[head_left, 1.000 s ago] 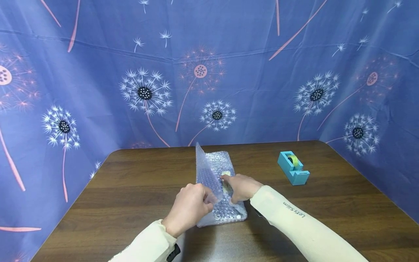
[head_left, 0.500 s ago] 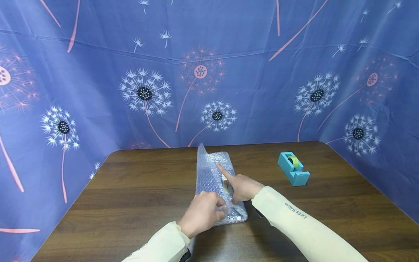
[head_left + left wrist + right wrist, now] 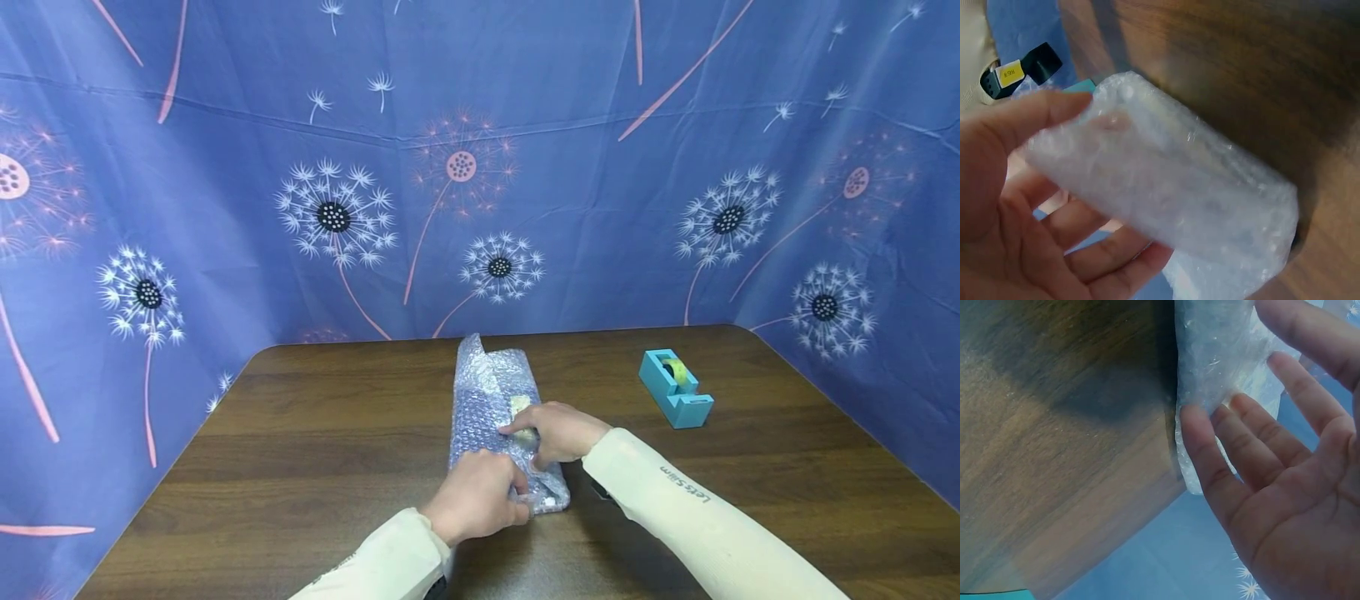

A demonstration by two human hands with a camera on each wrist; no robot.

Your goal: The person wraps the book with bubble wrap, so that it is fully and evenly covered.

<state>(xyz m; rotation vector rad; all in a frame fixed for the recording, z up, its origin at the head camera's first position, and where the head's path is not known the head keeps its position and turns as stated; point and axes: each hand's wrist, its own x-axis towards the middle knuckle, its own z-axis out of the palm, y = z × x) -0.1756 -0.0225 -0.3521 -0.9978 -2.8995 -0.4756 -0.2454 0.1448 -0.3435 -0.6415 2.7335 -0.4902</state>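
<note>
A sheet of clear bubble wrap (image 3: 476,408) lies lengthwise on the table, its left side folded over toward the right. Something pale yellow (image 3: 520,406) shows beside the right hand; what it is cannot be made out. My left hand (image 3: 483,493) pinches the near part of the folded flap, and in the left wrist view its thumb lies over the bubble wrap (image 3: 1166,175) with fingers beneath. My right hand (image 3: 561,432) rests on the package from the right. Its fingers look extended against the wrap (image 3: 1210,369) in the right wrist view.
A turquoise tape dispenser (image 3: 663,390) with a roll of yellow tape (image 3: 677,370) stands at the right rear of the brown wooden table (image 3: 315,417). A blue dandelion-print cloth (image 3: 600,192) hangs behind the table and along its sides.
My left hand has moved right and slightly nearer, laying the bubble wrap flap down over the package. The right index finger reached farther out, then drew back onto the wrap.
</note>
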